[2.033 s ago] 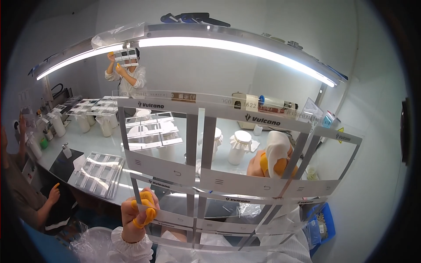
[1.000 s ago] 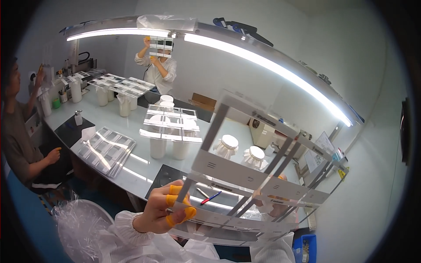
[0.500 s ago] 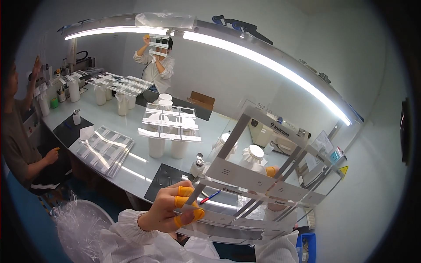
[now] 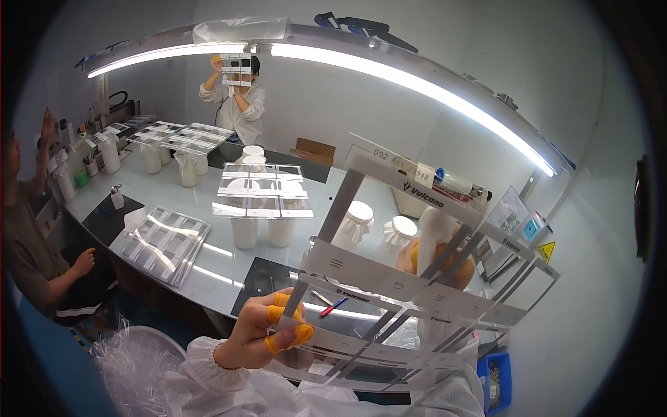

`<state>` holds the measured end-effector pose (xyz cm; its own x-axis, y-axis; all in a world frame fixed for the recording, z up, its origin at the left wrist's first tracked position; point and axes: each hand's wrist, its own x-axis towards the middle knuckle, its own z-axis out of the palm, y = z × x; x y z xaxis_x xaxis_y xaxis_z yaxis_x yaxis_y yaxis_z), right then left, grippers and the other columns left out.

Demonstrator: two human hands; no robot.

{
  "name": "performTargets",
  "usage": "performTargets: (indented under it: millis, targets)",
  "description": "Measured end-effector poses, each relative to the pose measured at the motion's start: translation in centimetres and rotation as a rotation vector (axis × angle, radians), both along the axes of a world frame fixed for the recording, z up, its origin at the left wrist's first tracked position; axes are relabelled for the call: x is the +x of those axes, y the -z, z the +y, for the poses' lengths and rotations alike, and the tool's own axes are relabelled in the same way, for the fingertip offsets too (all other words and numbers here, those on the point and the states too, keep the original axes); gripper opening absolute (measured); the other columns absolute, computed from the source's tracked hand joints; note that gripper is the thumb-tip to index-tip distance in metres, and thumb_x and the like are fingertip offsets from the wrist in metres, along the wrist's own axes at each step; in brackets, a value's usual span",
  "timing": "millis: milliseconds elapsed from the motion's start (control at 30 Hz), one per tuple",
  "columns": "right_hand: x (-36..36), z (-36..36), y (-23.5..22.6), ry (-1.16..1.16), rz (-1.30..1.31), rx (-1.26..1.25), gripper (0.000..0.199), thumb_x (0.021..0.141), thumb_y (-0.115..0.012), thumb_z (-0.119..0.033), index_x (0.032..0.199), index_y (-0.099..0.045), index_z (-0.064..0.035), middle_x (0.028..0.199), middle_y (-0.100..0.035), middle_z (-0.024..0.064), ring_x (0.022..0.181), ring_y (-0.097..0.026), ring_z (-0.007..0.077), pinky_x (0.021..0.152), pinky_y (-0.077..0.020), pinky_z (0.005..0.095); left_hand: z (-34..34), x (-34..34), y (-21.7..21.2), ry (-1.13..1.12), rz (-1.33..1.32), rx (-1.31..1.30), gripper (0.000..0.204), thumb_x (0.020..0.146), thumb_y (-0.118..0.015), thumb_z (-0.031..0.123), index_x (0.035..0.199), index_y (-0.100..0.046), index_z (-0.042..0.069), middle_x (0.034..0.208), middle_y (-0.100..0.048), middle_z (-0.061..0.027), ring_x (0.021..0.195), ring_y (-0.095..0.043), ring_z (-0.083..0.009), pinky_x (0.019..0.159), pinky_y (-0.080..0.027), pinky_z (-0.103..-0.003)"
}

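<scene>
I hold up a large clear sheet with white-framed window panels (image 4: 389, 274), tilted so its top leans right. My left hand (image 4: 267, 333), with orange finger cots on the fingertips, pinches the sheet's lower left edge. My right hand (image 4: 434, 260) shows through the sheet near its middle right, orange cots visible, gripping from behind. Below the sheet lies a black mat (image 4: 267, 281) with a red and a blue pen (image 4: 332, 306).
A white bench (image 4: 208, 254) carries stacks of similar sheets (image 4: 163, 240), more sheets resting on white jars (image 4: 260, 191), and capped jars (image 4: 358, 215). A person at the back (image 4: 240, 97) holds a sheet to the lamp (image 4: 417, 80). Another person sits at left (image 4: 35, 257). A clear bag (image 4: 135, 365) is by my knee.
The sheet has swung from level across the view to tilted and shifted right and lower. My left hand dropped slightly with it. The back person still holds a sheet up.
</scene>
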<state>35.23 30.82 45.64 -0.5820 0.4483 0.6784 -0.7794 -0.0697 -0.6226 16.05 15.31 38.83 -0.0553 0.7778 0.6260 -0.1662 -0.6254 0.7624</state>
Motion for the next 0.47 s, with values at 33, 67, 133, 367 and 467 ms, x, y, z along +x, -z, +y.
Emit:
performTargets:
  millis: [33, 67, 133, 367, 467]
  targets:
    - [0.0, -0.3, -0.5, -0.077, 0.007, -0.058, 0.021, 0.081, -0.056, -0.017, 0.094, -0.050, -0.0007, 0.096, -0.054, 0.0121, 0.079, -0.057, 0.0186, 0.066, -0.0473, 0.0277, 0.1, 0.1, 0.0, 0.002, -0.003, -0.003, 0.028, 0.078, -0.060, 0.030, 0.073, -0.059, 0.003, 0.071, -0.051, -0.0060, 0.066, -0.047, -0.0152, 0.057, -0.038, -0.027]
    - [0.0, -0.3, -0.8, -0.155, 0.014, -0.116, 0.022, 0.081, -0.056, -0.018, 0.093, -0.051, -0.0006, 0.095, -0.054, 0.0114, 0.079, -0.057, 0.0181, 0.065, -0.0474, 0.0275, 0.2, 0.2, 0.0, 0.013, -0.026, 0.005, 0.028, 0.078, -0.060, 0.030, 0.072, -0.058, 0.002, 0.071, -0.051, -0.0057, 0.066, -0.047, -0.0149, 0.057, -0.038, -0.027]
    - [-1.3, 0.3, -0.3, -0.273, 0.017, -0.179, 0.023, 0.081, -0.056, -0.019, 0.093, -0.051, -0.0006, 0.094, -0.054, 0.0107, 0.078, -0.057, 0.0176, 0.064, -0.0475, 0.0272, -0.4, -0.2, 0.2, -0.015, -0.051, 0.010, 0.028, 0.078, -0.060, 0.030, 0.072, -0.058, 0.002, 0.071, -0.051, -0.0055, 0.066, -0.047, -0.0147, 0.057, -0.037, -0.027]
    - [-1.9, 3.4, 3.4, 0.117, -0.225, 0.435, 0.023, 0.079, -0.057, -0.015, 0.097, -0.051, -0.0019, 0.094, -0.056, 0.0149, 0.081, -0.059, 0.0253, 0.063, -0.0534, 0.0325, 0.7, 0.5, 0.2, 0.056, -0.053, -0.033, 0.028, 0.077, -0.060, 0.030, 0.075, -0.060, 0.003, 0.074, -0.051, -0.0060, 0.066, -0.047, -0.0143, 0.058, -0.038, -0.025]
    - [-0.7, -0.1, 0.1, 0.353, -0.315, -0.016, 0.035, 0.077, -0.061, -0.033, 0.089, -0.053, -0.0017, 0.069, -0.051, 0.0015, 0.060, -0.049, 0.0096, 0.047, -0.0390, 0.0232, 0.9, 0.6, 0.3, 0.079, -0.059, -0.006, 0.028, 0.076, -0.062, 0.032, 0.077, -0.061, 0.004, 0.077, -0.051, -0.0066, 0.068, -0.048, -0.0135, 0.057, -0.040, -0.023]
